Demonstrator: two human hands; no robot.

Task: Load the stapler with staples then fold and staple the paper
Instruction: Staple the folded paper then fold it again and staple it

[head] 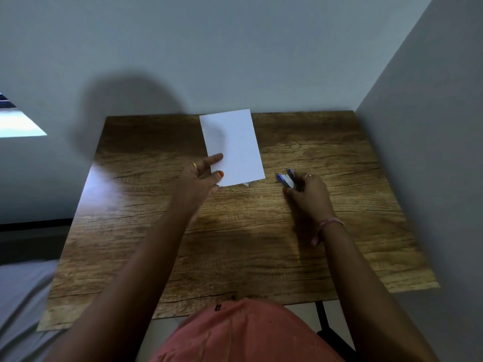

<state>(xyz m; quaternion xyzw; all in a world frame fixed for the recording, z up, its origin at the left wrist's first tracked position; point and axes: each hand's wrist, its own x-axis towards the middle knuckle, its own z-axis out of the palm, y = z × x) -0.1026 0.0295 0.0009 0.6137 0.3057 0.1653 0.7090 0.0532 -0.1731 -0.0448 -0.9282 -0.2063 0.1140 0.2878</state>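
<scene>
- The paper (233,146) is a white, upright rectangle, already folded by the look of it, held over the far middle of the table (156,244); its top edge reaches the table's back edge.
- The left hand (201,177) pinches the paper's lower left corner: thumb with an orange nail on the front face, index finger stretched along the left edge, the other fingers behind the sheet. A gold ring sits on one finger.
- Just below the paper's bottom edge, a small pale scrap (246,183) shows; it is too small to identify.
- The stapler (287,178), blue with a silver metal part, lies right of the paper, near its lower right corner but apart from it, its nose pointing toward the sheet.
- The right hand (308,195) grips the stapler's rear end, fingers curled round it. Whether the stapler touches the table cannot be told. A ring and a pink wrist thread are on this hand.
- Well below the paper, at the table's near edge, is the person's pinkish-orange garment (245,333).
- Grey walls (235,48) stand behind the table and to its right.
</scene>
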